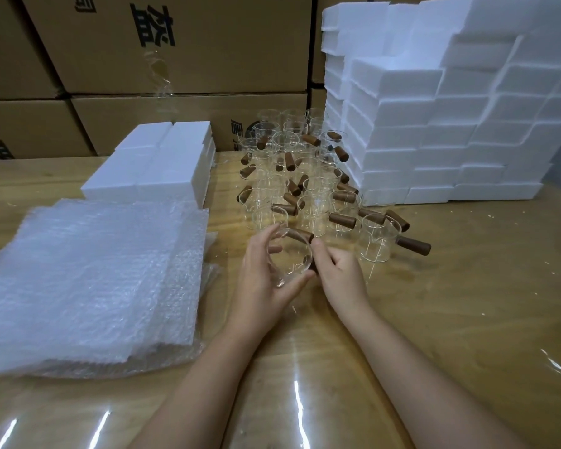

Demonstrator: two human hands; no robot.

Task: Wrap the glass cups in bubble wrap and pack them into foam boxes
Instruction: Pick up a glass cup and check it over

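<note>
Far left on the table (450,303): bubble wrap stack (88,280), low foam boxes (156,163) just behind it. Centre: left hand (259,280), grip curled round a glass cup (292,257), mouth tilted toward the camera. Right hand (340,273), grip pinching the same cup's right side. Spare cups (305,176) with wooden handles stand clustered just behind. Right: tall foam stack (434,124), touching the cluster.

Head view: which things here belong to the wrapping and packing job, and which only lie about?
Job: glass cup, held by left hand and right hand; other cups; bubble wrap; foam boxes.
Lying about: cardboard cartons behind the table.
</note>
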